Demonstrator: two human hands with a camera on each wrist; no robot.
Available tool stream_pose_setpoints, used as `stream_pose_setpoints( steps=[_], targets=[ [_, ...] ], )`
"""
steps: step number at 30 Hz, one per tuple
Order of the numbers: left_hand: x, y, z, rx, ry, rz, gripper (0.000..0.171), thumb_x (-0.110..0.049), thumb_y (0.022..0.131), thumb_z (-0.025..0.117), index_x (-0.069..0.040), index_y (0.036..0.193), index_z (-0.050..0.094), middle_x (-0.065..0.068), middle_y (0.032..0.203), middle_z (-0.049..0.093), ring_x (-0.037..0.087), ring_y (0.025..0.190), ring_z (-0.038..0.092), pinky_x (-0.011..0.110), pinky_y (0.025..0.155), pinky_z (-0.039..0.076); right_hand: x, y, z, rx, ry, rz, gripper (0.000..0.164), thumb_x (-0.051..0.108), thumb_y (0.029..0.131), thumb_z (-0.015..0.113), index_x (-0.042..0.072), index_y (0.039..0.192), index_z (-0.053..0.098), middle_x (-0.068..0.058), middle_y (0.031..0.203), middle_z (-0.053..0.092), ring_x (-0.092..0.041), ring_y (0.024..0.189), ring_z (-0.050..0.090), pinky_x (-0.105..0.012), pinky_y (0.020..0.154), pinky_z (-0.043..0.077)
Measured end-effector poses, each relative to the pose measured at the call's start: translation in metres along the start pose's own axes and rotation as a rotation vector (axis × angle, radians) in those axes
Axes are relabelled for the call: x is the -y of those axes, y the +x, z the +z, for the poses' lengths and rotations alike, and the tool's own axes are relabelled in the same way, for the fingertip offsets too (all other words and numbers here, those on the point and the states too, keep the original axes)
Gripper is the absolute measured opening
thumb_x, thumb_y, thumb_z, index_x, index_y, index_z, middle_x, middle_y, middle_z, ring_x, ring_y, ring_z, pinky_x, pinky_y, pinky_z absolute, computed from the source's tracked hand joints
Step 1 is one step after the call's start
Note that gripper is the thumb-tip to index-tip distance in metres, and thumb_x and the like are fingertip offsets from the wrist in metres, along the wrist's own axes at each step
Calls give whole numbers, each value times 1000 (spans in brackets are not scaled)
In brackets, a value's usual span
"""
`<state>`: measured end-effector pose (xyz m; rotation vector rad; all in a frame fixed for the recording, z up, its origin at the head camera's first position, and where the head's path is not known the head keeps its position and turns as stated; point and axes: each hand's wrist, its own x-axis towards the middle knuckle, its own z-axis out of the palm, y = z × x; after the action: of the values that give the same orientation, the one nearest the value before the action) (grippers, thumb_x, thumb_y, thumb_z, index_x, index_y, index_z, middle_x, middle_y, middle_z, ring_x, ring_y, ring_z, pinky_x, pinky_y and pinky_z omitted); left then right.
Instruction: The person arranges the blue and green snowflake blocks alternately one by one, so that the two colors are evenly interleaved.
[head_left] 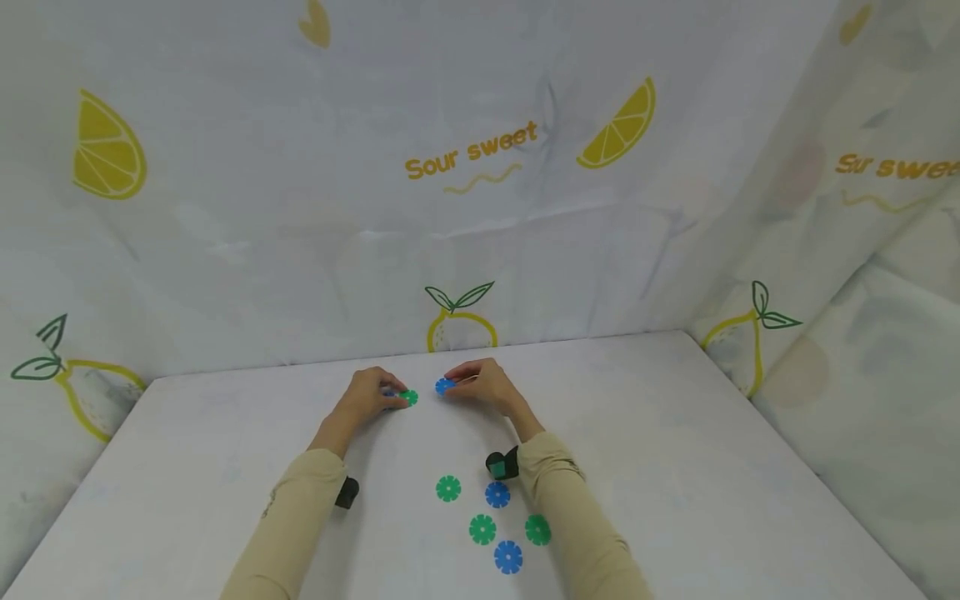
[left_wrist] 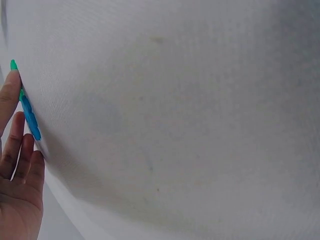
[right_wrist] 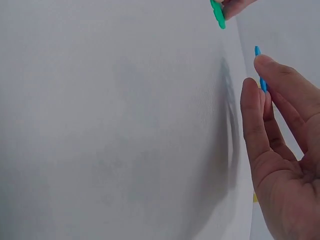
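Observation:
Near the back of the white table my left hand (head_left: 367, 395) pinches a green notched plastic disc (head_left: 409, 398). Beside that disc, partly hidden by the fingers, is a blue notched disc (left_wrist: 30, 118), which meets the green one in the left wrist view. To the right, across a small gap, my right hand (head_left: 483, 384) holds another blue notched disc (head_left: 444, 386) between thumb and fingers. Seen edge-on in the right wrist view, this blue disc (right_wrist: 260, 70) stands apart from the green disc (right_wrist: 218, 14) at the top.
Closer to the front of the table (head_left: 675, 467) lie several loose discs, among them a green disc (head_left: 448, 488) and a blue disc (head_left: 508, 557). One green disc (head_left: 537, 530) lies right beside the right sleeve (head_left: 581, 525). A lemon-print cloth (head_left: 360, 275) hangs behind the table.

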<state>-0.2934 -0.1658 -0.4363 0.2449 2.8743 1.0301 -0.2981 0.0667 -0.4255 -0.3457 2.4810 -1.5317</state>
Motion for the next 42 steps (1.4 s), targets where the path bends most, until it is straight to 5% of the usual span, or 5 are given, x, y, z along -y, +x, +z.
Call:
stream_pose_setpoints(
  steps=[31,42],
  targets=[
    [-4,1,-3,16,17,-7,20,-12,78,79,-5,96,74,17,115,63,36,116,53,49,101,41,17,17,30,-11,-156,87,23,8,76,81,3,97,74,-6,88,71,-11,76,61,-21,70,51],
    [-6,6,-3,47,101,6,21,-13,78,79,-6,97,75,13,112,65,31,112,55,46,100,43,16,18,28,-10,-204,125,19,7,76,80,4,94,73,-1,81,65,-11,73,55,-21,67,48]
  ],
)
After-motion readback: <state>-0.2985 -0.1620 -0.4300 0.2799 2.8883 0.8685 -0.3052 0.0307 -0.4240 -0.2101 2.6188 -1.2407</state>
